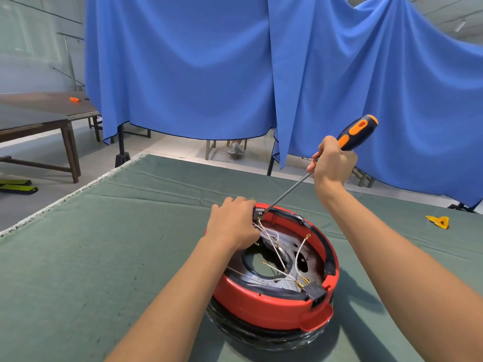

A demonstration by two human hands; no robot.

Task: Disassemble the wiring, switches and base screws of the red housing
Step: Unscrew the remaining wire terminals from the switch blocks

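Backdrop: one blue curtain (235, 69) behind one green-covered table (104, 244).
Housing: one red housing (264, 307), mid-table, white wires (274, 246) inside.
Switches: two black, far rim (258, 212), near rim (315, 292).
Left hand (232, 223): grasping far switch.
Right hand (332, 160): clenched round one screwdriver (358, 131), tip at far switch.

No text, label, brand, number or sign could be read anywhere in the view. A small pale marking sat on the dark switch block (258, 212) at the far rim of the red housing (264, 307), but it was too small and blurred to make out.
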